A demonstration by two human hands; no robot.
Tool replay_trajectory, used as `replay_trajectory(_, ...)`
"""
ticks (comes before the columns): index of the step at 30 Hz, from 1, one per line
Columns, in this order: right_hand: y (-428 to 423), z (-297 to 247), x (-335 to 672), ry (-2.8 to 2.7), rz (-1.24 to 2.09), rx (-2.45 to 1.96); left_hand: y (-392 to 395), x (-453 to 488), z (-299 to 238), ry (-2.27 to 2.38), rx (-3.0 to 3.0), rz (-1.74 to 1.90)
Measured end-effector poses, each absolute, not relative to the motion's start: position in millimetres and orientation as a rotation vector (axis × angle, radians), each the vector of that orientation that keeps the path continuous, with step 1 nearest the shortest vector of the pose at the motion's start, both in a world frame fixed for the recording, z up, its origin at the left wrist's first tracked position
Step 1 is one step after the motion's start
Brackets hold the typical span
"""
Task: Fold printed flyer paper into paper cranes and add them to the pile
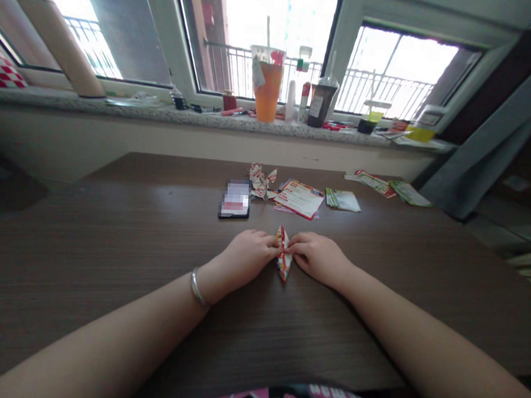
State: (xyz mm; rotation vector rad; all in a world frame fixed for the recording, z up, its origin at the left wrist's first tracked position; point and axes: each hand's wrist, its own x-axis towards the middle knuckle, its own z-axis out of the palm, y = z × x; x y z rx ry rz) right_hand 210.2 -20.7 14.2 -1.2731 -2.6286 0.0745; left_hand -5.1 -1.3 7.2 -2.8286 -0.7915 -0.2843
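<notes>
The person's left hand (252, 250) and right hand (320, 257) are holding a red-and-white, diamond-shaped piece of folded paper (283, 269) between them, each grip pinching narrowly at one long side. It is sitting at the middle of the dark brown, wood-grained worktop (158, 247). Farther off, a black-edged rectangular phone (234, 199) (its screen is appearing blurred) is lying left of a red-edged stack of printed paper (299, 197).

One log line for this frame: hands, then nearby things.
left hand: touching folded paper | right hand: touching same piece, opposite side | beyond: phone, paper stack
</notes>
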Motion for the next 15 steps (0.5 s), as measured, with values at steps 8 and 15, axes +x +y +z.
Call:
replay_trajectory(8,-24.4,21.1,210.2,-2.656,0.050,-1.371,-5.3,-3.8,8.7,-0.813,-2.807,-0.230)
replay_trajectory(15,-30.7,27.3,208.1,-2.659,0.018,-1.423,-10.7,-8.0,21.6,-0.885,-2.898,-0.186)
